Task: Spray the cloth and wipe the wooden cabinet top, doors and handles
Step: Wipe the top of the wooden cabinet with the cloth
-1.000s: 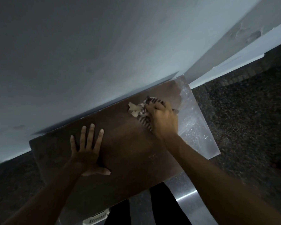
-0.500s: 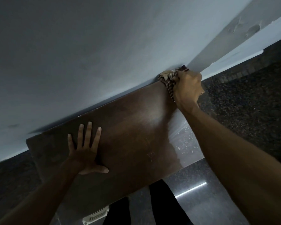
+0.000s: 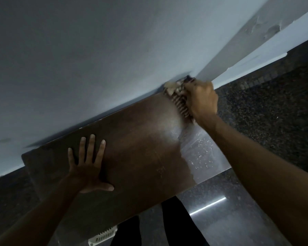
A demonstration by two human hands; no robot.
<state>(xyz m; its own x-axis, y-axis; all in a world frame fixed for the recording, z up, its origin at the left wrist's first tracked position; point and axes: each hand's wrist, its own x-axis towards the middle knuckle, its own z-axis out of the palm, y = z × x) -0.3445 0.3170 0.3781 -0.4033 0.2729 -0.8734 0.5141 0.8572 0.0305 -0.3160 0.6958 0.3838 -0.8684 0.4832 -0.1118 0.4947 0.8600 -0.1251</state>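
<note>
The left hand (image 3: 89, 167) lies flat, palm down, on the wooden cabinet top (image 3: 140, 148), toward its left half; the four fingers are straight and a little spread, pointing toward the wall (image 3: 96, 59), and the thumb sticks out to the right. It holds nothing and only rests on the wood. The right hand (image 3: 201, 102) reaches to the far right corner of the cabinet top, where the wood meets the wall, and its fingers are curled tight round a bunched cloth (image 3: 180, 102), pressing it down on the surface. The cloth is striped dark and light; a crumpled pale end pokes out beyond the knuckles against the wall, and a ribbed edge trails along the left side of the hand. The hand and cloth are slightly blurred, so the exact fingertips cannot be made out. The brown top runs slantwise across the view, and its right end shows a pale, glossy strip (image 3: 203, 153) flecked with white specks, just under the right forearm. Beyond the cabinet on the right lies a dark speckled floor (image 3: 265, 112), with a bright streak of reflected light (image 3: 208, 206) nearer the person. The person's dark trouser legs (image 3: 176, 219) show below the front edge, and a white slotted object (image 3: 103, 236) sits at the bottom, partly cut off.
</note>
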